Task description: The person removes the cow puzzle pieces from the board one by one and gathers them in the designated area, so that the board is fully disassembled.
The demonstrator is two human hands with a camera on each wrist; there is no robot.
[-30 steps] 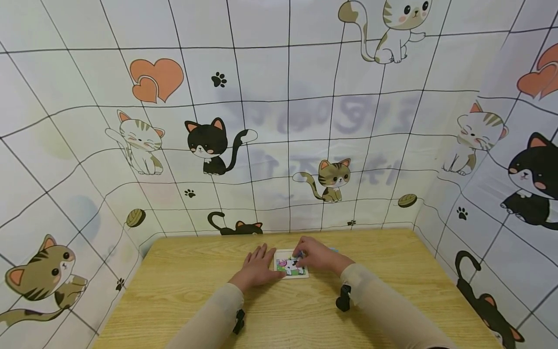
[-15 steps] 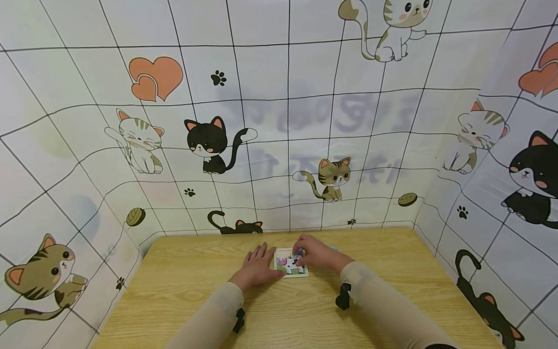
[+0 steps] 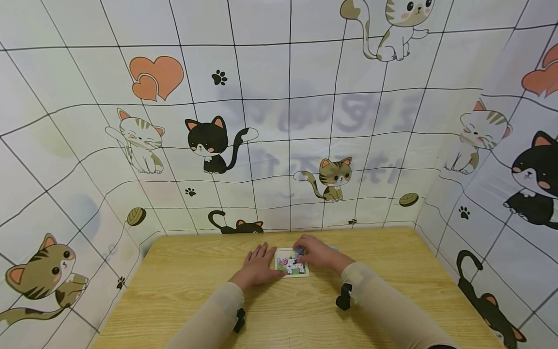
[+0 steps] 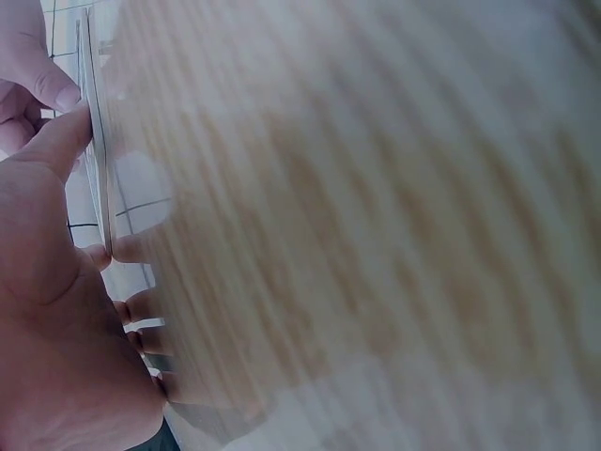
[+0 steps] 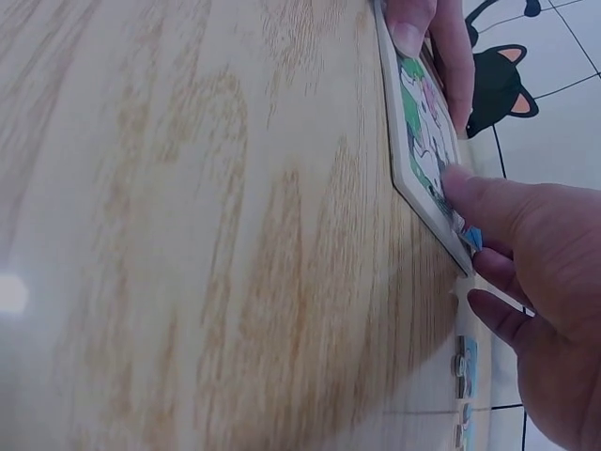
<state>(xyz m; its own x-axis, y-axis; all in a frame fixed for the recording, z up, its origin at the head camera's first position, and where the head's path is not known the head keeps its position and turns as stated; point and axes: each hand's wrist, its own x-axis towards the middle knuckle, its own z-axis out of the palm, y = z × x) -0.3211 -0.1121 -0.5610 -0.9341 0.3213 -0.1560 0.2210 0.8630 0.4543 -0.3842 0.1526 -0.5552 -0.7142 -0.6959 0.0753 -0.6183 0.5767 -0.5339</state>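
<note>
A small jigsaw puzzle in a pale frame [image 3: 301,276] lies on the table, with a black-and-white cow picture [image 3: 293,267] showing inside. My left hand [image 3: 258,268] rests at its left side, fingers spread and straight, the thumb on the lower left edge. Over the upper right part of the puzzle, my right hand [image 3: 317,253] pinches a blue puzzle piece [image 3: 299,252]. The right wrist view shows this blue piece [image 5: 472,238] at the frame's corner, between thumb and fingers and partly hidden by them.
More blue puzzle pieces [image 5: 469,365] lie on the table beyond the right hand, mostly hidden behind it in the head view. The wooden table [image 3: 183,276] meets a cat-print wall covering [image 3: 270,160] at the back and sides.
The right fingers have shifted slightly at the puzzle's upper right, and more of the blue piece shows now. The left hand stays in place.
</note>
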